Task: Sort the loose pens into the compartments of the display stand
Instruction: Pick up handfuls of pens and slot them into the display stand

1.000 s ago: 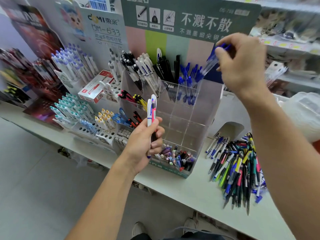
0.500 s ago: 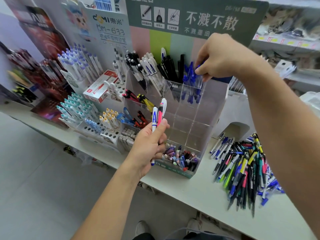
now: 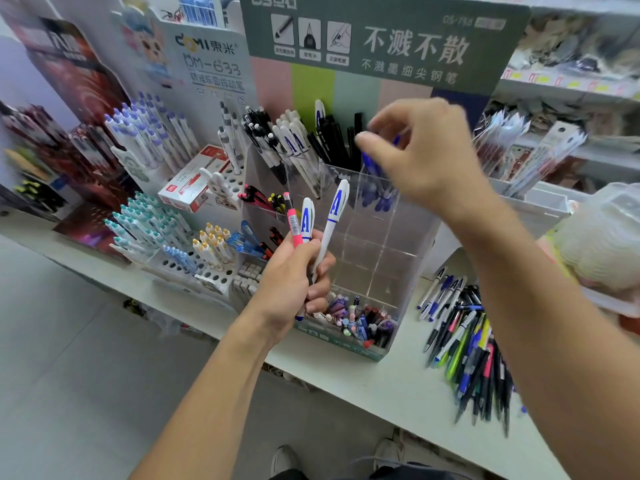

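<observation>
My left hand (image 3: 291, 282) grips three pens upright in front of the clear acrylic display stand (image 3: 377, 251): a pink pen (image 3: 293, 223) and two white pens with blue-lettered caps (image 3: 307, 220). My right hand (image 3: 422, 157) hovers over the stand's top right compartment with loosely spread fingers, holding nothing. Blue pens (image 3: 375, 192) stand in that compartment just under its fingertips. White pens (image 3: 294, 147) and black pens (image 3: 332, 143) fill the neighbouring top compartments. A pile of loose mixed pens (image 3: 467, 348) lies on the counter to the right of the stand.
Left of the stand, a white rack holds purple-capped pens (image 3: 145, 133), teal-capped pens (image 3: 145, 223) and a red and white box (image 3: 194, 181). The stand's bottom tray holds small ink cartridges (image 3: 360, 320). A plastic bag (image 3: 599, 244) sits far right. The counter edge (image 3: 346, 382) runs diagonally.
My right hand lowered a blue pen into the top right compartment, let it go and opened its fingers. My left hand still grips its pens, one white pen now tilted right.
</observation>
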